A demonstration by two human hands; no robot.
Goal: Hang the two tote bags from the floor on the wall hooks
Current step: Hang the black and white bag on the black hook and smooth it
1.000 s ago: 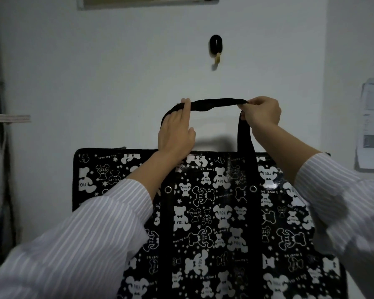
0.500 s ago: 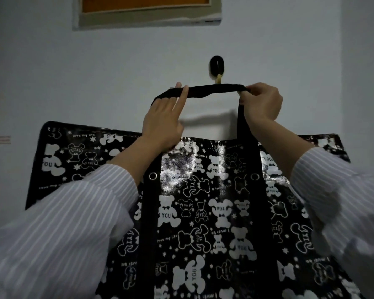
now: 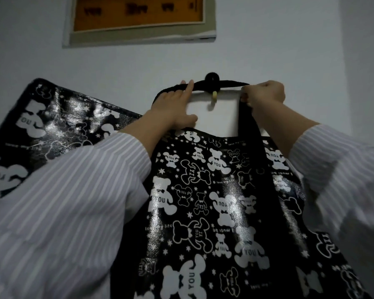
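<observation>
A black tote bag point(image 3: 205, 201) printed with white bears hangs against the white wall, lifted by its black strap point(image 3: 225, 84). The strap runs level across the black wall hook point(image 3: 212, 79), whose yellow peg point(image 3: 214, 96) shows just below it. My left hand point(image 3: 173, 108) holds the strap's left end, index finger stretched along it. My right hand point(image 3: 265, 93) pinches the strap's right end at the corner. I cannot tell whether the strap sits over the peg or only in front of the hook. The bag's left part point(image 3: 58, 124) spreads out behind my left sleeve.
A framed orange picture point(image 3: 138, 18) hangs on the wall above the hook. My striped sleeves point(image 3: 69, 201) cover the lower left and right of the view. The floor and any second bag are out of sight.
Both hands have raised the strap from below the hook up to the hook's level. The view has tilted upward, bringing the framed picture fully into sight.
</observation>
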